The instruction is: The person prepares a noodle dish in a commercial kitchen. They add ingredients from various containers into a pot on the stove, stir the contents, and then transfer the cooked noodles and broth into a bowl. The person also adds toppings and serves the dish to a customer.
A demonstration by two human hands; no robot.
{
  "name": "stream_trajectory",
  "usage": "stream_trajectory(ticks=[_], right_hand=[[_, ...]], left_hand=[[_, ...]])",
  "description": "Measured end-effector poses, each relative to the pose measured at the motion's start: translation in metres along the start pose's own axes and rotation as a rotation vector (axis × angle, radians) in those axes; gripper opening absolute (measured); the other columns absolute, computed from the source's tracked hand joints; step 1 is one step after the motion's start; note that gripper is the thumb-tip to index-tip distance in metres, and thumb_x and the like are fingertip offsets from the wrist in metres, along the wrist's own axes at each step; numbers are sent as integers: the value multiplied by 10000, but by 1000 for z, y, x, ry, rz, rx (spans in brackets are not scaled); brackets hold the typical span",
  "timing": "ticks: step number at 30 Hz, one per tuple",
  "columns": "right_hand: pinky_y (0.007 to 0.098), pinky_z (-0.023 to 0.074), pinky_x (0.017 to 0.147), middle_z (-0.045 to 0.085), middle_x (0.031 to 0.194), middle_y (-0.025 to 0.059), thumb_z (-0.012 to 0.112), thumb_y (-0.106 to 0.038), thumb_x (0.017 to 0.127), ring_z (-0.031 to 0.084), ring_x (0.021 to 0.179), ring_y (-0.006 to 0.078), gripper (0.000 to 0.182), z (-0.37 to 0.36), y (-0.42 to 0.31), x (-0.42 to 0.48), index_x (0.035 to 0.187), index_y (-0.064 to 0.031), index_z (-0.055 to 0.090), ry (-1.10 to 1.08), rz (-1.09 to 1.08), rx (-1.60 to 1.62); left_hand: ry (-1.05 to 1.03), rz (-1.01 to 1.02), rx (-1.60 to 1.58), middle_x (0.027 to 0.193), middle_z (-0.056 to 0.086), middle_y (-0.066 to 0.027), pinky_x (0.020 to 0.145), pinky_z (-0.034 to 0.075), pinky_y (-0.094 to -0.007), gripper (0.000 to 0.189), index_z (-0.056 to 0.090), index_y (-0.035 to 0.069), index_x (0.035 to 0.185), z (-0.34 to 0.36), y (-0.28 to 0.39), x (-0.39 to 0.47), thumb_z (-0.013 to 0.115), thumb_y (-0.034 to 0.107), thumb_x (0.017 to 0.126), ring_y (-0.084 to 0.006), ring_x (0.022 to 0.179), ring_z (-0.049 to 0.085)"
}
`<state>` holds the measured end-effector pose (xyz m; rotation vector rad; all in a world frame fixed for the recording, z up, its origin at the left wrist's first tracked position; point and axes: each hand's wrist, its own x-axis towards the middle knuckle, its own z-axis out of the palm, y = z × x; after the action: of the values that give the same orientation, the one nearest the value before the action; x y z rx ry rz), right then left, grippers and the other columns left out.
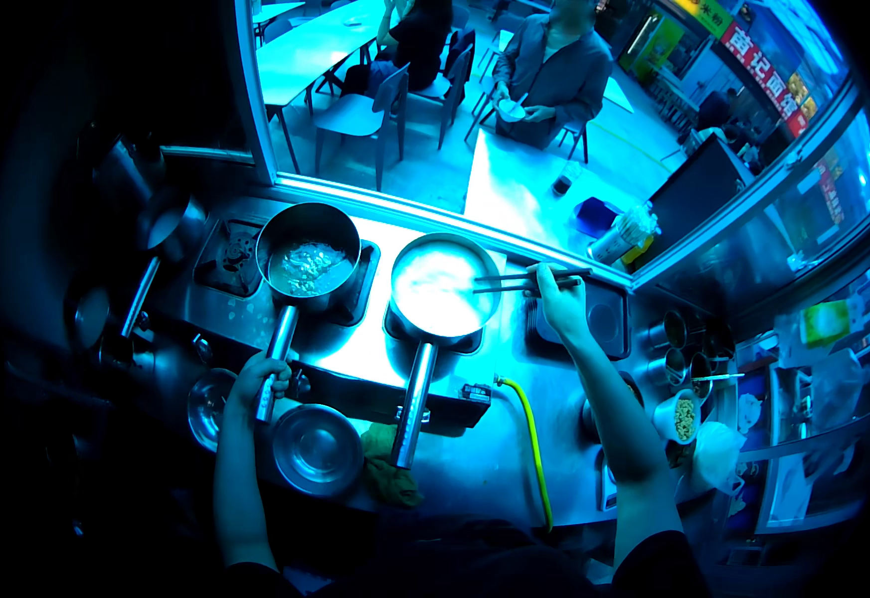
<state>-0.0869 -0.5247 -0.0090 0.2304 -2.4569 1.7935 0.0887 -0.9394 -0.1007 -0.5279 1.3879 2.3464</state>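
My left hand (pixel 261 380) grips the metal handle of a saucepan (pixel 276 335) on a gas stove (pixel 330 351). Liquid with pale, bubbling contents (pixel 311 267) fills the bottom of that pan. In my right hand (pixel 560 303) is a pair of dark chopsticks (pixel 513 282), their tips over the right side of a second saucepan (pixel 421 374). Glare whitens the contents (pixel 438 284) of this second pan, so I cannot tell what is in it. Its handle points towards me, with no hand on it.
Shallow metal bowls (pixel 319 450) and a crumpled cloth (pixel 390 471) lie before the stove. A yellow gas hose (pixel 532 448) crosses the steel counter. Stacked dark trays (pixel 603 321) and several small containers (pixel 675 366) stand right. Beyond the window frame (pixel 435 215), a person (pixel 554 67) holds a bowl.
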Motion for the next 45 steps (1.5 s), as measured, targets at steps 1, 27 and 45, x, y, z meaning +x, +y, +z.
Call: stream_trajectory(ticks=[1,27,45], right_hand=[[233,475,519,584,670,77,475,-175,854,574,580,129,236,3,4,1,834,27,594,23,34,135],[287,505,615,593,749,119,453,-171,860,600,677,188,260,1,9,-6,884,62,567,-18,207,246],[254,490,598,596,703,98,482,-129,839,596,637,152,200,-24,5,-5,872,41,582,-193,21,196]], left_hand=[[-15,7,8,599,478,-45,403,384,-182,263,416,-1,1007,-3,0,2,453,170,811,-78,446,455],[655,-35,-20,1218,347,-165,700,505,-458,603,188,129,1289,-54,-267,-95,490,66,771,-323,1034,457],[496,-40,236,979,555,-96,736,478,-318,454,421,5,1123,53,-37,-233,556,-9,690,-187,856,558]])
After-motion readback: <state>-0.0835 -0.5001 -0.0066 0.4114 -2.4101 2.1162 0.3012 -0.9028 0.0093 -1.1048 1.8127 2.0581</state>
